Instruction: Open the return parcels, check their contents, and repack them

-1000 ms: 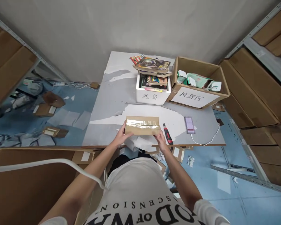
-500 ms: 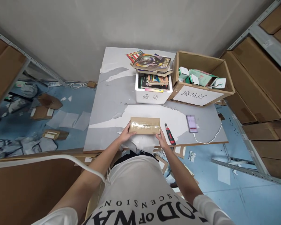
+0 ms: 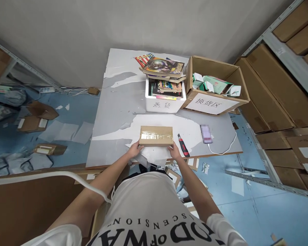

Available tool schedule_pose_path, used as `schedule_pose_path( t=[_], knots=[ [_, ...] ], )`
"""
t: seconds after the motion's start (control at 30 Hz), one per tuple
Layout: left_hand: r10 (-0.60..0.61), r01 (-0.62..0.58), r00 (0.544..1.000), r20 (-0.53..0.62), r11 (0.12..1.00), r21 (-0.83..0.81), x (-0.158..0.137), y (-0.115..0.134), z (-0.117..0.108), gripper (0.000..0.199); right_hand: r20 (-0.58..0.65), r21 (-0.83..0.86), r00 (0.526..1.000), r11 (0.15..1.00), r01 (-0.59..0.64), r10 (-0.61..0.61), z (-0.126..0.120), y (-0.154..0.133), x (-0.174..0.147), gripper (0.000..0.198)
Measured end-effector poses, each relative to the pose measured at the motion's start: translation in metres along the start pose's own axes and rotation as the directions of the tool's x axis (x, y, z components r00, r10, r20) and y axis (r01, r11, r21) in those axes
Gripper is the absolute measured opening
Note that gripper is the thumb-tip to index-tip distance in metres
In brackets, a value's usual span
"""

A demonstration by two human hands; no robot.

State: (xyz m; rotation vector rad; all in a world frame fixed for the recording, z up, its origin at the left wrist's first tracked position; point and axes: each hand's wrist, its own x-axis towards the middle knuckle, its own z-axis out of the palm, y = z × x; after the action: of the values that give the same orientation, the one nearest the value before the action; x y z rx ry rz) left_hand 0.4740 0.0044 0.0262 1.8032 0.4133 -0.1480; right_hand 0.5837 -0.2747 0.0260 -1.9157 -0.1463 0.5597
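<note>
A small brown cardboard box (image 3: pixel 156 136), with shiny clear tape along its top, is at the front of the table. My left hand (image 3: pixel 135 149) grips its lower left corner, and my right hand (image 3: pixel 174 150) grips the lower right one. Both hands are closed on the box, fingertips partly hidden beneath it. A red and black utility knife (image 3: pixel 183 146) lies just right of my right hand. Beyond it rests a purple phone (image 3: pixel 206 134), pixelated, with a white cable plugged in.
A white bin (image 3: pixel 165 105) heaped with books and magazines stands at the table's back. Beside it, a large open carton (image 3: pixel 217 102) holds green and white boxes. Shelves with cartons (image 3: pixel 269 89) flank the right. Papers and small boxes (image 3: pixel 33 123) litter the blue floor at left.
The box shows slightly more of its front side, and my hands have slid lower on its corners. My view has shifted a little, moving the table leftward in the picture.
</note>
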Motion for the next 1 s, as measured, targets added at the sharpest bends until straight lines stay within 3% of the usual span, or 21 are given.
schedule_pose_path(
  t=[0.13, 0.3, 0.43, 0.7, 1.0],
  knots=[
    [-0.019, 0.021, 0.998, -0.057, 1.000, 0.020, -0.003, 0.006, 0.004, 0.054, -0.035, -0.016, 0.999, 1.000, -0.013, 0.013, 0.000, -0.003, 0.004, 0.047],
    [-0.003, 0.015, 0.996, -0.093, 0.993, 0.120, -0.022, 0.035, -0.006, 0.053, 0.003, -0.006, 0.998, 0.998, 0.064, -0.063, -0.009, -0.025, -0.003, 0.042],
    [-0.005, 0.031, 0.988, -0.152, 0.985, 0.171, -0.033, 0.048, -0.014, 0.055, 0.004, -0.127, 1.000, 0.992, 0.009, -0.008, -0.011, -0.044, -0.009, 0.040],
    [-0.199, 0.255, 0.949, -0.246, 0.942, 0.218, -0.023, 0.035, -0.009, 0.055, -0.083, -0.241, 0.992, 0.964, -0.108, 0.090, 0.007, -0.054, -0.001, 0.039],
    [-0.234, 0.274, 0.929, -0.286, 0.956, 0.107, -0.025, 0.034, 0.000, 0.055, -0.126, -0.222, 0.982, 0.961, -0.166, 0.141, 0.016, -0.048, -0.004, 0.039]
  ],
)
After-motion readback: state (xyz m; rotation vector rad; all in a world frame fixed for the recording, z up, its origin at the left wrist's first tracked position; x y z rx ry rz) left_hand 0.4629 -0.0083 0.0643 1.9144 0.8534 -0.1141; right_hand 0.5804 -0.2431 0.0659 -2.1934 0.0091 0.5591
